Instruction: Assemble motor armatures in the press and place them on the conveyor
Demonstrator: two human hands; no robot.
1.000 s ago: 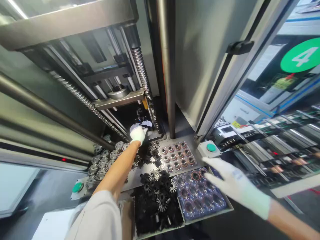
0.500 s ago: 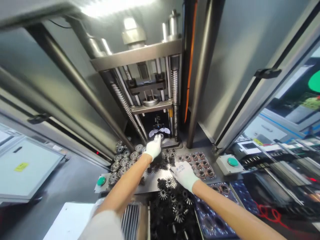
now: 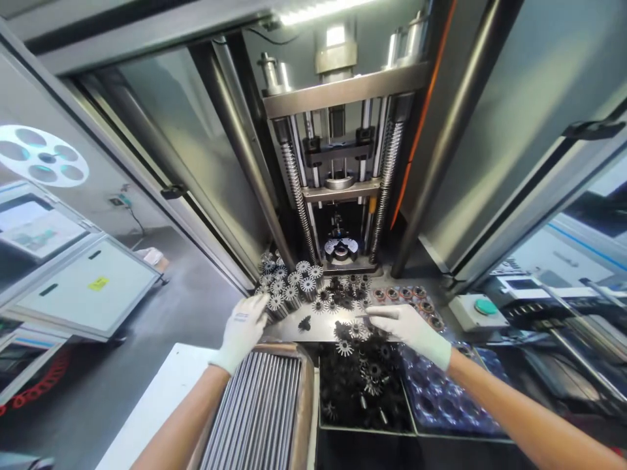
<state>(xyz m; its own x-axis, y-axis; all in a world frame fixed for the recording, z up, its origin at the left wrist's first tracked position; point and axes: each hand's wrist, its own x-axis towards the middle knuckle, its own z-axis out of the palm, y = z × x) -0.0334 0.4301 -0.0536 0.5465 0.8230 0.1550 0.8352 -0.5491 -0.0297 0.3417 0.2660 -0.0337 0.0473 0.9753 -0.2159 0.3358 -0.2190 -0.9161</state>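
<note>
My left hand (image 3: 243,329), in a white glove, lies at the left front corner of the metal table. Its fingers stretch out beside stacked slotted metal cores (image 3: 292,295), and it holds nothing that I can see. My right hand (image 3: 409,329), also gloved, points leftward over loose star-shaped pieces (image 3: 344,347). Its fingers are pressed together; what sits at their tips is too small to make out. Behind both hands stands a press with a round fixture (image 3: 341,251) at its base. Small black toothed parts (image 3: 345,292) are heaped in front of it.
A box of metal rods (image 3: 259,405) stands at the front, beside a black tray (image 3: 337,418) with loose parts. Clear blister trays (image 3: 431,391) are at right, with copper-ringed parts (image 3: 392,294) behind. A green button (image 3: 484,306) sits at the table's right end.
My left hand has drawn back from the press fixture to the table's left front corner. My right hand stays near the star-shaped pieces. The camera view has swung left.
</note>
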